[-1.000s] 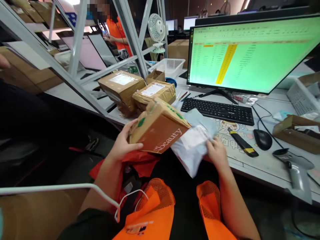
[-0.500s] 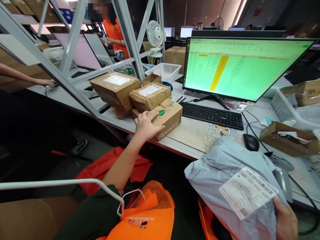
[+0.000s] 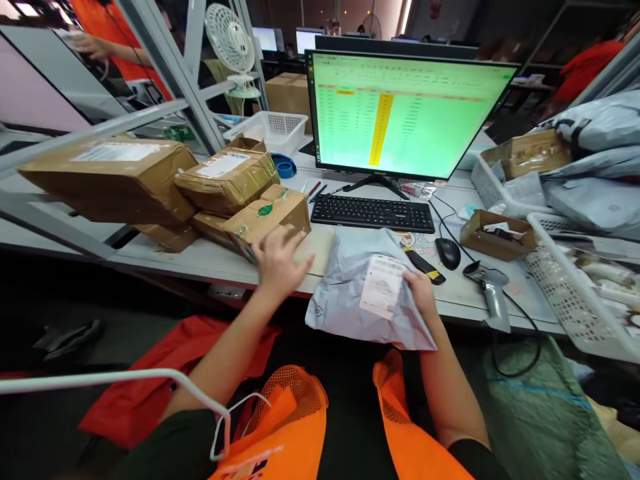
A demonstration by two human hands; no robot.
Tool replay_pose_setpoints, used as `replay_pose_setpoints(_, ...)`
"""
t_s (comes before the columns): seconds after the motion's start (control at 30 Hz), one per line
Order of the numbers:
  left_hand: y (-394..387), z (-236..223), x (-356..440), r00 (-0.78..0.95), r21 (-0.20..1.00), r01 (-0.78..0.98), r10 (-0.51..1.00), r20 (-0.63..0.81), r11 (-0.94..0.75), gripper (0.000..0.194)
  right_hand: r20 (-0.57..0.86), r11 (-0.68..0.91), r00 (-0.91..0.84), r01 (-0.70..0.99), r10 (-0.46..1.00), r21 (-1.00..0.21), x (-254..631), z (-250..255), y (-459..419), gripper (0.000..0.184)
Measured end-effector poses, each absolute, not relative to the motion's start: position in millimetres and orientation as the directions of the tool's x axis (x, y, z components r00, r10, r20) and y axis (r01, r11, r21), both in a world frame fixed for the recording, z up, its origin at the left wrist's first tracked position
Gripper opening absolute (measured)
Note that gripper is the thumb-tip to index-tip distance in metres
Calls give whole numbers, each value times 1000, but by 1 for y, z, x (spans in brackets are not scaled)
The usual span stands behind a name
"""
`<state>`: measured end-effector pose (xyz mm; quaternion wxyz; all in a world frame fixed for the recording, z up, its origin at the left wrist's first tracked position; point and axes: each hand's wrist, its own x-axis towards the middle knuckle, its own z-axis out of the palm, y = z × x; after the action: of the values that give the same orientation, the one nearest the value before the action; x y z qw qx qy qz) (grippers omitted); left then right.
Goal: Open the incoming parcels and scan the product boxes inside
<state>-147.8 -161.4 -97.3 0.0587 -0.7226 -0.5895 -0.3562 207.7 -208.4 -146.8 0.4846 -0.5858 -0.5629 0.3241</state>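
My right hand (image 3: 421, 293) grips the right side of a grey plastic mailer bag (image 3: 343, 280) with a white shipping label (image 3: 383, 287). The bag lies partly over the desk edge, in front of the keyboard. My left hand (image 3: 281, 263), slightly blurred, is open with fingers spread at the front of a brown cardboard box (image 3: 287, 208) that bears a green leaf mark. Whether the fingertips touch that box I cannot tell. Beside it are a taped carton (image 3: 227, 187) and a larger carton (image 3: 115, 180), both with white labels. A black-and-yellow cutter (image 3: 424, 265) lies right of the bag.
A monitor (image 3: 400, 120), keyboard (image 3: 373, 212) and mouse (image 3: 447, 253) stand behind the bag. To the right are a barcode scanner (image 3: 494, 293), a small open box (image 3: 497, 235) and white baskets (image 3: 560, 287). A metal frame (image 3: 207, 107) rises at left. A person's hand (image 3: 90, 45) shows beyond.
The view has turned right. My right hand has brought the mailer bag from the lower right to the desk's front edge. My left hand has come off the top of the leaf-marked box, fingers spread.
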Motion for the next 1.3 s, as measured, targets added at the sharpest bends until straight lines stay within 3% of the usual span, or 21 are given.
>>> replay_pose_setpoints(0.1,-173,-123,-111,233,375,820,850,473,-433,51,200,115,193,381,961,-918,212,-144,-204,51)
replay_pose_setpoints(0.2,-171,-133,-89,369,468,731,864,342,-497,55,283,78,373,480,884,-874,257,-143,-222,50)
replay_pose_setpoints(0.27,-166,-133,-80,433,529,696,872,229,-485,59,367,-42,523,615,769,-788,301,-143,-237,52)
replay_pose_setpoints(0.33,-159,-132,-72,419,588,696,898,133,-412,67,394,-266,637,692,663,-671,346,-144,-249,60)
replay_pose_setpoints(0.43,-154,-136,-63,344,675,674,936,72,-300,83,219,-553,714,668,665,-498,393,-148,-259,75)
replay_pose_setpoints(0.5,-153,-142,-60,299,709,655,951,74,-261,86,103,-630,714,669,693,-394,402,-146,-259,77)
replay_pose_setpoints(0.57,-154,-148,-59,260,731,638,962,89,-240,85,121,-656,716,684,687,-320,392,-138,-252,77)
replay_pose_setpoints(0.67,-155,-156,-59,200,776,596,974,105,-206,86,249,-528,586,807,771,-264,350,-118,-217,67)
replay_pose_setpoints(0.77,-156,-164,-60,136,830,530,983,121,-175,81,196,-172,225,951,954,-256,294,-104,-154,52)
replay_pose_setpoints(0.83,-159,-170,-63,89,862,479,986,140,-166,76,185,-78,126,966,975,-245,264,-103,-109,49)
replay_pose_setpoints(0.97,-165,-180,-79,11,921,375,994,111,-107,75,153,-21,54,978,987,-207,235,-114,-46,52)
replay_pose_setpoints(1.17,-154,-169,-101,92,924,367,985,-145,102,96,129,2,19,987,991,-160,239,-119,-33,51)
replay_pose_setpoints(1.3,-142,-161,-96,175,919,392,977,-118,41,106,330,-124,193,968,924,-219,295,-111,-97,61)
